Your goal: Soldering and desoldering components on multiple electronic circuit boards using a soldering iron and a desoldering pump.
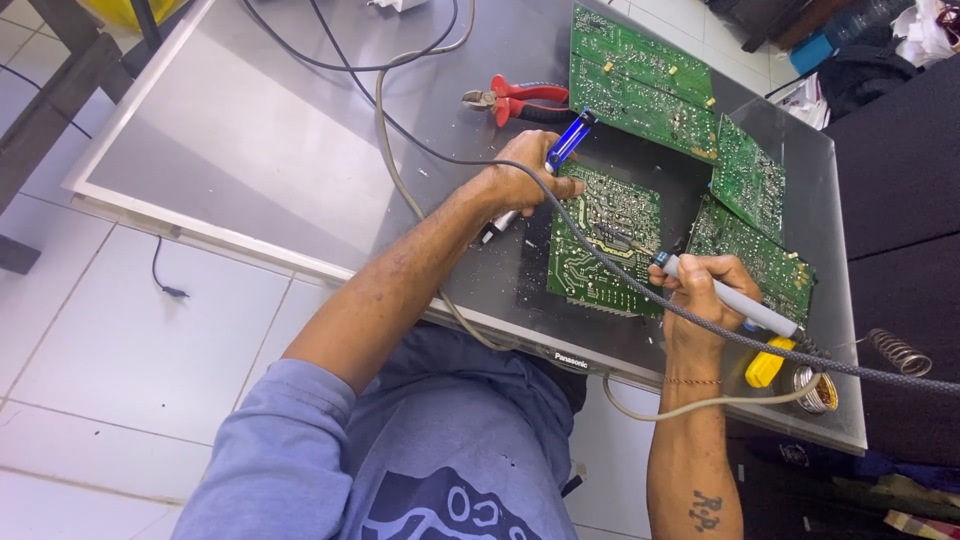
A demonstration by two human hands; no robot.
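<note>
right hand (705,288) clenched pen-style around a grey soldering iron (735,305), tip aimed left onto the lower right part of the centre circuit board (600,240). left hand (525,180) closed on a blue desoldering pump (570,140), nozzle end pointing down-left out of the fist, thumb stretched toward the board's upper left edge.

head view: centre board lies solder side up, middle of frame, on a grey flat panel (280,150) used as a bench. looks like joint rework in hand: iron on a joint, pump held ready. judging from this, next move calls for the pump nozzle to come right beside the iron tip, with the board staying put.

around: three more green boards (640,75) upper right, one just beside the right hand. red-handled cutters (520,100) above the left hand. braided iron cord (620,280) runs across the centre board between the hands, likeliest thing to snag or drag. beige cable (395,150) passes under the left forearm. yellow-handled tool (768,365) and a round tin (815,390) lower right, coiled iron stand (900,352) at the right edge. small debris scattered on the panel.
</note>
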